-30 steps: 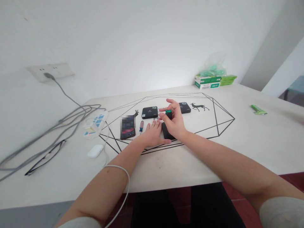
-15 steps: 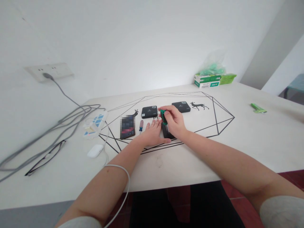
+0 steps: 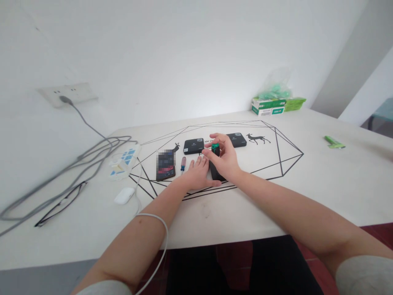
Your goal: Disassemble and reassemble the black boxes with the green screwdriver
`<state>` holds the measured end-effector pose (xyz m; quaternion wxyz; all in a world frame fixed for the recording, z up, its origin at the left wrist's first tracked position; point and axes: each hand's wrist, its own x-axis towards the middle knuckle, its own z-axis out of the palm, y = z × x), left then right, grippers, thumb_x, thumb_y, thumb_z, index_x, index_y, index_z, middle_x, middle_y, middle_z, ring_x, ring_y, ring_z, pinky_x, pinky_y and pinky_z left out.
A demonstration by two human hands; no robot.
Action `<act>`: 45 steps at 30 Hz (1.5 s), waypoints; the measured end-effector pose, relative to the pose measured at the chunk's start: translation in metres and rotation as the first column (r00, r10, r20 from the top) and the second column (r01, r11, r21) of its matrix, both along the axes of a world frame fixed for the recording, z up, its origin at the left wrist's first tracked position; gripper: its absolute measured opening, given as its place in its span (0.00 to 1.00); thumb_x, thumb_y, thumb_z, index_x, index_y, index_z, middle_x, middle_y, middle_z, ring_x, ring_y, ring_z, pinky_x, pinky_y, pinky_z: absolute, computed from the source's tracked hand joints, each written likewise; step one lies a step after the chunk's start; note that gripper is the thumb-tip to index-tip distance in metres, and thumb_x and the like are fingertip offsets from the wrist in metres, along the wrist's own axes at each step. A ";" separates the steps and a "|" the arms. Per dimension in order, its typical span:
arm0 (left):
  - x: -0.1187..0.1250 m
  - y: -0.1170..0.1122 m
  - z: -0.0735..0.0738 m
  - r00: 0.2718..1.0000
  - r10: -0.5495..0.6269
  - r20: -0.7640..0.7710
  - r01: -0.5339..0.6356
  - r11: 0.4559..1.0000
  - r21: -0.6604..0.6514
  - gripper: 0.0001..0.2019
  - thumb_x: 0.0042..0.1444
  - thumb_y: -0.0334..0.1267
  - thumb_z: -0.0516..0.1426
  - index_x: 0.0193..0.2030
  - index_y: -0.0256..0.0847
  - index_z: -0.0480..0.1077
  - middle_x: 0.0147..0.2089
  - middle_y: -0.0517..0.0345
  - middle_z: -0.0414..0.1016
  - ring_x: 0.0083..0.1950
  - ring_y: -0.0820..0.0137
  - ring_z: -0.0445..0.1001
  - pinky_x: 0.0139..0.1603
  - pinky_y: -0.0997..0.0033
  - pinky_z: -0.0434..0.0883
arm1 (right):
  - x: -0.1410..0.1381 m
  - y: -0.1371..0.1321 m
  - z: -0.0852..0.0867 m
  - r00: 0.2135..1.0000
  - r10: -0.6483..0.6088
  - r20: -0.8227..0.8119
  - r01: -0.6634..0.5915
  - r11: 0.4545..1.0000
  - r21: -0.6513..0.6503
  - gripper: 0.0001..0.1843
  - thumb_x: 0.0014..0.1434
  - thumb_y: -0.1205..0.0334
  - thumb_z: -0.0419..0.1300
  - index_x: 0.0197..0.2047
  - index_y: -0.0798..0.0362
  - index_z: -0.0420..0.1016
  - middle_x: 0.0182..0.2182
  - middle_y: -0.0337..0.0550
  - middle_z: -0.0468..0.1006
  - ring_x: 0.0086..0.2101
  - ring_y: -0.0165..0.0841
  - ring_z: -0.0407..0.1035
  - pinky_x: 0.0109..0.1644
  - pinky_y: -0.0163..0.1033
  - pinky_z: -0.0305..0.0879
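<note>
My right hand (image 3: 225, 160) pinches the green-topped handle of a small screwdriver (image 3: 215, 149), held upright over a small black box (image 3: 216, 173) on the white table (image 3: 307, 192). My left hand (image 3: 198, 175) lies flat on the table with fingers spread, its thumb against the box's near left edge. A red-and-blue screwdriver (image 3: 183, 163) lies just left of my left fingers. Two more black boxes, one (image 3: 193, 146) behind my hands and another (image 3: 237, 139) to the right of it, rest farther back.
A phone (image 3: 165, 164) lies left of the red screwdriver. Farther left are a power strip (image 3: 124, 159) with grey cables (image 3: 61, 172), a white earbud case (image 3: 123, 196) and glasses (image 3: 58, 205). Green-and-white boxes (image 3: 268, 105) sit at the back right, a green item (image 3: 334, 142) at far right.
The green screwdriver's handle tilted in my right fingers and stands upright again, with the fingers regripping its top. My left hand has stayed flat beside the box.
</note>
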<state>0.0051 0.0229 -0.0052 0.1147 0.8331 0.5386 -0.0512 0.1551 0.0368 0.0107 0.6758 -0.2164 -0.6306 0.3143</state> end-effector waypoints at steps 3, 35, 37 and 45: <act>0.002 0.000 0.001 1.000 0.023 -0.015 -0.023 1.000 -0.019 0.62 0.56 0.77 0.49 0.80 0.38 0.25 0.82 0.39 0.24 0.81 0.44 0.22 0.77 0.38 0.35 | 0.002 -0.002 -0.001 0.989 0.148 -0.020 -0.149 0.986 -0.069 0.14 0.68 0.45 0.59 0.49 0.44 0.70 0.56 0.46 0.75 0.43 0.35 0.78 0.46 0.46 0.78; 0.003 -0.002 0.002 0.997 0.028 -0.075 -0.029 1.000 -0.012 0.61 0.57 0.78 0.46 0.80 0.29 0.33 0.82 0.33 0.27 0.82 0.45 0.27 0.78 0.41 0.37 | 0.008 -0.001 0.007 0.983 0.180 -0.025 -0.180 0.983 -0.023 0.13 0.69 0.45 0.57 0.45 0.46 0.70 0.61 0.49 0.69 0.34 0.32 0.75 0.38 0.47 0.78; 0.002 -0.002 0.001 0.997 0.026 -0.075 -0.026 1.000 -0.009 0.62 0.57 0.78 0.46 0.80 0.28 0.33 0.82 0.33 0.28 0.82 0.45 0.26 0.78 0.41 0.37 | 0.008 0.000 0.005 0.986 0.164 -0.024 -0.164 0.986 0.008 0.11 0.70 0.48 0.56 0.45 0.46 0.70 0.58 0.48 0.70 0.34 0.31 0.75 0.39 0.47 0.78; 0.002 -0.002 0.003 0.999 0.027 -0.035 -0.028 1.000 -0.013 0.60 0.58 0.76 0.49 0.81 0.34 0.28 0.82 0.37 0.26 0.82 0.44 0.27 0.77 0.41 0.37 | 0.009 0.007 0.002 0.994 -0.082 0.079 0.072 0.991 0.115 0.05 0.67 0.58 0.60 0.45 0.47 0.69 0.37 0.39 0.74 0.36 0.32 0.69 0.44 0.43 0.69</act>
